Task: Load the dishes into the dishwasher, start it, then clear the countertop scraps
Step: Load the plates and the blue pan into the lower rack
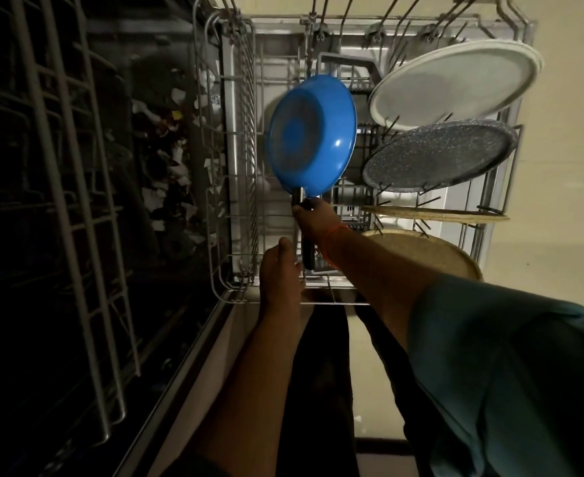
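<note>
Pan (313,136) first: you hold the blue pan over the pulled-out lower rack (235,290), its underside turned toward you and its bowl on the far side of your grip. Your right hand (318,218) is curled round the black handle (307,251) just below the bowl, so the pan's long axis runs from near to far, handle toward you, bowl away, tipped slightly to the left. The handle's free end sticks out on the near side of your fist, right beside your left hand (280,266). That hand sits at the near edge of the rack with nothing in it; whether its fingers touch the handle end or the wire you cannot tell from this angle.

To the right of the bowl, already standing in the tines, are a white plate (456,84), a speckled grey plate (438,156), a thin wooden board (435,214) and a tan plate (431,251) nearest you. The open stretch of rack lies under and to the left of the pan. Your right hand is the one that governs the set-down; judging by the layout, you would lower the bowl into that left bay, keeping its rim off the speckled grey plate, which it nearly meets.
</note>
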### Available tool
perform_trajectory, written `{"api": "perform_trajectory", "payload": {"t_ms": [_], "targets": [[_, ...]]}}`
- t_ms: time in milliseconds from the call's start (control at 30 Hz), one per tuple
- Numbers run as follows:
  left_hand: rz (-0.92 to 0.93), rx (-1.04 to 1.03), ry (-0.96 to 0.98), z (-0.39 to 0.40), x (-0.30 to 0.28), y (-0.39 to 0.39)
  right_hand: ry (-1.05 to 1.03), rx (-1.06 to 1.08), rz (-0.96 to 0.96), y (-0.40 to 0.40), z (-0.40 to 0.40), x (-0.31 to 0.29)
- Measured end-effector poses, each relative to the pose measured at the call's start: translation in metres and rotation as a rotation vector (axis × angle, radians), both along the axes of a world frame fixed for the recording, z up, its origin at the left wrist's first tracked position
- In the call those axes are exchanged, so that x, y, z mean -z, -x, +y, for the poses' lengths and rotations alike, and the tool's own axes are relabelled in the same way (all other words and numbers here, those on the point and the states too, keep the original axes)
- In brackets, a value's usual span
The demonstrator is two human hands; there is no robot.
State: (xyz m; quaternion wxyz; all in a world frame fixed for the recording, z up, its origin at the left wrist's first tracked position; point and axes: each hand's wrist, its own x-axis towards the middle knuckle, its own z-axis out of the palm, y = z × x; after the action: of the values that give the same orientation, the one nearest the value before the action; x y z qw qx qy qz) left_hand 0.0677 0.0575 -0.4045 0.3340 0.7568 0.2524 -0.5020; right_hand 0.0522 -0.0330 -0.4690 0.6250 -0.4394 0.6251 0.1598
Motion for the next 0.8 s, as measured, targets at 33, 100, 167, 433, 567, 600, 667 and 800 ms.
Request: {"api": "perform_trajectory", "payload": {"t_ms": [33, 100, 167, 433, 567, 600, 667, 800], "targets": [[-0.004, 0.014, 0.011, -0.002, -0.001, -0.001, -0.003, 0.022, -0.005, 0.002, -0.001, 0.000], [-0.035, 0.052, 0.028, -0.006, -0.003, -0.002, -0.019, 0.080, -0.041, 0.006, -0.002, -0.004], [-0.046, 0.057, 0.042, -0.010, -0.005, -0.003, -0.045, 0.126, -0.069, 0.012, -0.004, -0.009], [-0.062, 0.196, 0.074, -0.015, -0.015, 0.003, -0.077, 0.119, -0.112, 0.038, -0.003, -0.031], [-0.074, 0.224, 0.099, -0.011, -0.025, 0.017, -0.041, 0.090, -0.116, 0.052, 0.001, -0.048], [-0.065, 0.215, 0.107, -0.010, -0.030, 0.021, -0.032, 0.069, -0.107, 0.056, 0.001, -0.053], [-0.066, 0.204, 0.124, -0.009, -0.039, 0.029, -0.004, 0.011, -0.075, 0.065, 0.004, -0.064], [-0.078, 0.231, 0.144, -0.004, -0.050, 0.041, 0.047, -0.015, -0.058, 0.085, 0.005, -0.084]]}}
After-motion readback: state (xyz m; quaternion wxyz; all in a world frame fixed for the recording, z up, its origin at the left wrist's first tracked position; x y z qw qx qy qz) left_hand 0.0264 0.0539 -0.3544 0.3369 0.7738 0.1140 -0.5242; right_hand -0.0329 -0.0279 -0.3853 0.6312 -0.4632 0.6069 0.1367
